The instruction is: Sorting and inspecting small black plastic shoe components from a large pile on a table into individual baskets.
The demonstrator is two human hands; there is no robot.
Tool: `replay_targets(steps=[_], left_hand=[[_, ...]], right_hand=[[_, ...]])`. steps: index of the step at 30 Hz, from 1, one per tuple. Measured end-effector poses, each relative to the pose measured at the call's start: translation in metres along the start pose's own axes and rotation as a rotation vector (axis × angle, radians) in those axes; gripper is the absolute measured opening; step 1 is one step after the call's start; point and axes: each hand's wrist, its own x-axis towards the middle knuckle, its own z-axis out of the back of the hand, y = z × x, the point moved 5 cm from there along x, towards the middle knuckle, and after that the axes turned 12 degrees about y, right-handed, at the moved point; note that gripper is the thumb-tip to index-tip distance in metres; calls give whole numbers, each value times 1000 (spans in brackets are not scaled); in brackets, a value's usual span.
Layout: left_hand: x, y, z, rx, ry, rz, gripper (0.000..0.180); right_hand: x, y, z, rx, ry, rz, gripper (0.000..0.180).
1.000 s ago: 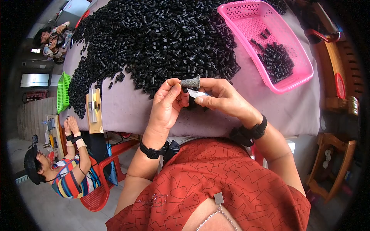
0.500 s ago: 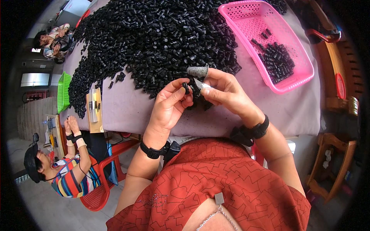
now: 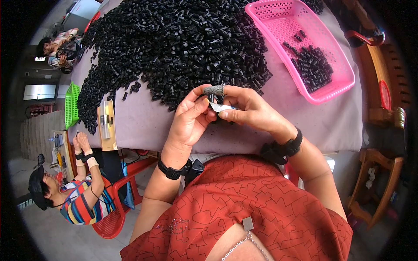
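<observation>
Pinched in the thumb and fingers of my left hand [image 3: 188,122] is a small black plastic part [image 3: 211,98]. My right hand [image 3: 259,111] grips a small pale blade [image 3: 219,107] between thumb and fingers, its tip against or just beside the part. A grey finger cot [image 3: 214,90] covers my right index fingertip, which reaches over the top of the part. Both hands meet at the near edge of a large heap of similar black parts [image 3: 187,48]. Fingers hide much of the held part and the blade's handle end.
Right of the heap stands a pink basket [image 3: 333,95] with some black parts inside. A shallow tan tray [image 3: 109,142] and a green basket [image 3: 71,106] sit at the table's left. One co-worker [image 3: 82,195] sits on a red chair there; another person [image 3: 61,48] is farther back.
My right hand has moved slightly left and down, bringing the blade to the black part and the covered fingertip over it. My left hand has stayed nearly still.
</observation>
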Motion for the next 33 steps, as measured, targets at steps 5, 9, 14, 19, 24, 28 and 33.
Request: replay_targets(steps=[5,9,14,19,24,28,33], left_hand=[[1,0,-1,5,23,5,35],[0,-1,0,0,6,13,35],[-1,-1,-2,-9,20,16,34],[-1,-1,-1,3,19,17,34],[-2,0,0,-14,11,15,33],[-2,1,0,-35,3,23,32],[-2,2,-3,0,33,43,32]], right_hand=[[0,-2,1,8,48,-23,32],[0,-2,0,28,56,-40,34],[-1,-3,0,55,49,-42,43],[1,-2,-1,29,51,-32,43],[0,0,-2,9,38,-46,42],[2,-3,-1,51,28,-33,38],[2,-7,7,78,-4,-80,36]])
